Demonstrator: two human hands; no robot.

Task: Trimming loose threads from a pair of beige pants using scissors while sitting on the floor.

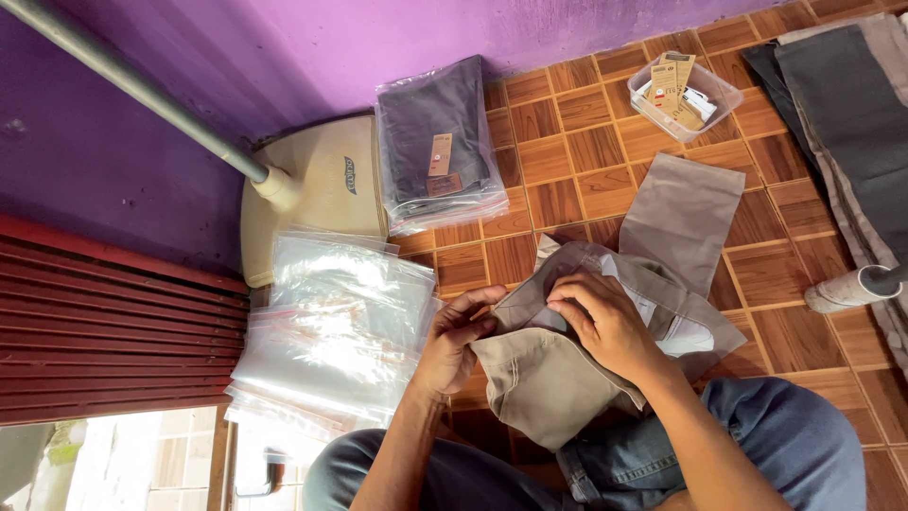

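Both hands, left hand (456, 343) and right hand (605, 322), grip clamped on khaki trousers (558, 369), fingertips seemingly tucked inside.

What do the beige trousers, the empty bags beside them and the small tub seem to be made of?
Trousers: probably woven cotton twill, matte; they fold in soft creases under both hands.
Bags: thin clear plastic film, glossy; light glints off the wrinkles.
Tub: stiffer clear plastic; its walls stand up, and the tags inside show through.

Folded khaki trousers (567, 364), waistband open
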